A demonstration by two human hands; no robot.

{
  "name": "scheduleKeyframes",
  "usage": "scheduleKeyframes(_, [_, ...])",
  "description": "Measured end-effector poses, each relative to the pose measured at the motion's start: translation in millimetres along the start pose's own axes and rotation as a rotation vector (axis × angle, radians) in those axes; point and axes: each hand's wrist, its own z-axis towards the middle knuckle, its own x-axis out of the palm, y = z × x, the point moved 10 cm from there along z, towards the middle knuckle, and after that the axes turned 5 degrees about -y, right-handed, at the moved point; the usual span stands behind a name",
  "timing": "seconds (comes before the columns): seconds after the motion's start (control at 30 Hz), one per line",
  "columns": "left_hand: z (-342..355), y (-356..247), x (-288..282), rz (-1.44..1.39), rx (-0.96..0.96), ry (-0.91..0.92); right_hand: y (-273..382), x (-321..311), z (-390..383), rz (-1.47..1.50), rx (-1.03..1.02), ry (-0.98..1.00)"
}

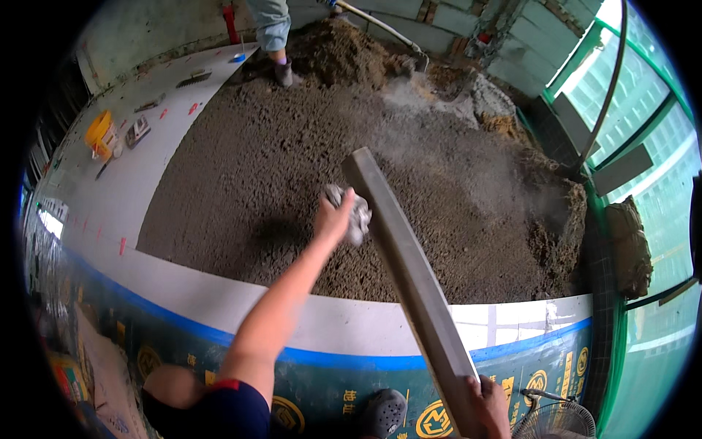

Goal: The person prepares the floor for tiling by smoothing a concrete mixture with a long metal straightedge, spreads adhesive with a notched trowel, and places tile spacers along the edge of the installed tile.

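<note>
My left hand (333, 219) reaches out over a bed of dark, damp mortar (241, 175). Its fingers are closed round a crumpled grey-white rag (358, 219), close beside a long metal straightedge (409, 249). The bar slants from the lower right up over the mortar, its far end raised toward the middle of the view. At the bar's near end, my right hand (490, 406) grips it by the edge.
Pale tiles (139, 175) border the mortar, carrying a yellow bucket (100, 130) and a notched trowel (194, 79). Another person's leg (272, 29) stands near a mortar heap (344, 51). Green netting (658, 212) hangs at right. A fan (557, 420) sits lower right.
</note>
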Motion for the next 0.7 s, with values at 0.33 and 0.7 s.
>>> scheduleKeyframes(0.33, [7.5,-3.4,-9.7,-0.21,0.072,-0.181,23.0,14.5,-9.9,-0.095,-0.06,0.169])
scheduleKeyframes(0.7, [176.0,31.6,-138.0,-0.838,-0.053,-0.353,-16.1,8.0,-46.5,0.142,0.126,0.472])
